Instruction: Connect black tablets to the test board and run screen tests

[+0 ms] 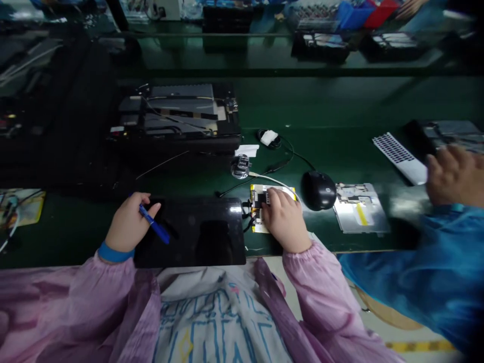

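Observation:
A glossy black tablet (pixel 204 232) lies face up at the near edge of the green bench. My left hand (pixel 128 222) rests on its left corner, fingers closed round a blue pen (pixel 156 225). My right hand (pixel 284 218) lies just right of the tablet, fingers pressed down on a small yellow-edged circuit board (pixel 257 207) with a black connector at the tablet's right edge. A white cable (pixel 272 179) runs from the board toward a small round metal part (pixel 241 166).
A black mouse (pixel 318 190) and a silver metal plate (pixel 360 207) lie right of my right hand. An opened device in a black tray (pixel 177 118) stands behind the tablet. A co-worker's hand (pixel 456 174) and blue sleeve (pixel 427 282) reach in at right, near a white perforated part (pixel 399 156).

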Motion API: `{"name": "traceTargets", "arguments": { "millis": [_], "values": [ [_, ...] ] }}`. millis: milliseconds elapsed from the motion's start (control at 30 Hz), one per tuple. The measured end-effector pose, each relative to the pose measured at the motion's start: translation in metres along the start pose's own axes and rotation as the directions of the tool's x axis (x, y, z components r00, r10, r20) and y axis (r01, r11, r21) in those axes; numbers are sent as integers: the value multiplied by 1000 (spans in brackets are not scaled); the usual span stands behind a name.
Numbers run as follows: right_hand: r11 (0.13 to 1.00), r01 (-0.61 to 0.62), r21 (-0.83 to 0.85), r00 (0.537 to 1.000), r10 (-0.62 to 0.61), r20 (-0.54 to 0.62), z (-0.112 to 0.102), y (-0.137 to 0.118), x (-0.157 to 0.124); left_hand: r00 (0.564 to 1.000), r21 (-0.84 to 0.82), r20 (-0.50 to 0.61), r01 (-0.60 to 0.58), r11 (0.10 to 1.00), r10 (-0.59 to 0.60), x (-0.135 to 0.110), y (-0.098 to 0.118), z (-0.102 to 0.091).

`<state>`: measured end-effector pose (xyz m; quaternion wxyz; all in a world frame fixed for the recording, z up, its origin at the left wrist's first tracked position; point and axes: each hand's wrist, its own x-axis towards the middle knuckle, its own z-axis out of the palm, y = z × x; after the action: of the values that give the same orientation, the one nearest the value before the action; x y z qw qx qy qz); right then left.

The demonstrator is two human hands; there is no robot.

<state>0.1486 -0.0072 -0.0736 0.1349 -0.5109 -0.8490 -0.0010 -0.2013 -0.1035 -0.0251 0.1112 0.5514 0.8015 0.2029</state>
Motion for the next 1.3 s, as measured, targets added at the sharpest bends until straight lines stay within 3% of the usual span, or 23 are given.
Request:
{"name": "traceTargets", "arguments": {
  "millis": [133,333,467,600,633,700,733,800,833,867,1000,1167,1300],
  "values": [
    [999,19,-31,1000,-18,26,-3,-4,0,1000,-42,-31,4,999,-5,4,-6,4],
    [1000,1,10,1000,-1,25,3,-5,1,997,-258,-66,-55,964,39,3,-17,2],
    [972,-47,228,997,58,-42,1,-4,-4,996,-334,-75,-62,940,39,0,-21,0],
    [895,-12,447,966,126,-225,-26,-38,-18,996,-341,-79,-53,939,28,-1,-21,1],
    [877,30,479,968,94,-233,-34,-52,-23,996,-344,-87,-52,938,23,-1,-21,2],
    [863,200,463,979,-156,-130,-47,-80,-30,994,-349,-106,-50,936,14,-1,-20,4],
    [846,292,446,952,-304,-46,-50,-93,-33,993,-349,-115,-51,936,12,-1,-20,4],
    [804,414,426,853,-506,128,-50,-109,-36,991,-344,-129,-60,937,16,-1,-20,5],
    [805,429,410,824,-535,188,-47,-114,-36,990,-336,-137,-63,940,17,-1,-20,5],
    [827,415,379,826,-517,222,-44,-115,-35,989,-324,-146,-65,944,18,-2,-20,6],
    [924,289,249,926,-336,174,-32,-109,-31,984,-273,-177,-70,959,21,-1,-21,8],
    [873,399,279,872,-456,180,-29,-108,-37,986,-284,-163,-61,957,15,0,-20,9],
    [846,452,283,855,-502,133,-28,-112,-39,994,-317,-111,-45,947,10,-1,-18,6]
  ]
}}
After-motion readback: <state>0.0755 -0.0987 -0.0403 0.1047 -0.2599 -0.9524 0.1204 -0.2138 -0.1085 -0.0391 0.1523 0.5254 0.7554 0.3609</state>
